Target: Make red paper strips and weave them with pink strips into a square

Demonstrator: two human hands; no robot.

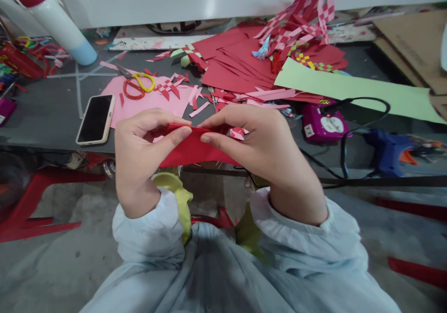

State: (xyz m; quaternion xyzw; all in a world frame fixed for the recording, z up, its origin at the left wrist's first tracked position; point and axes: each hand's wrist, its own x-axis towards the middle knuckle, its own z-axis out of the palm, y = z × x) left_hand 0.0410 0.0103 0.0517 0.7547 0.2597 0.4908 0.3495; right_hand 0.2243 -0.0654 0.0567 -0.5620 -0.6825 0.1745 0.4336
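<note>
The phone (pixel 95 119) lies on the table (pixel 45 117), near its front edge. Just behind it and to its right, scissors (pixel 137 84) rest on a paper sheet (pixel 153 99). Right of the phone, before the table edge, the left hand (pixel 139 157) and right hand (pixel 260 147) pinch a paper strip (pixel 190 149). Farther right sit an adapter box (pixel 324 126), then a glue gun (pixel 387 152).

I'm looking at a paper-craft workshop, and a rough one. The dark worktable (pixel 49 122) is littered with red paper sheets (pixel 230 66), pink offcuts (pixel 199 110) and a heap of woven red-and-pink strips (pixel 300 19), the same stock as the folded red piece (pixel 195 150) held at its edge. Scissors (pixel 138 85), a blue glue gun (pixel 387 151) and cardboard (pixel 412 47) lie about. Below I see bare concrete floor (pixel 45 266) and a red plastic stool (pixel 38 196).
</note>
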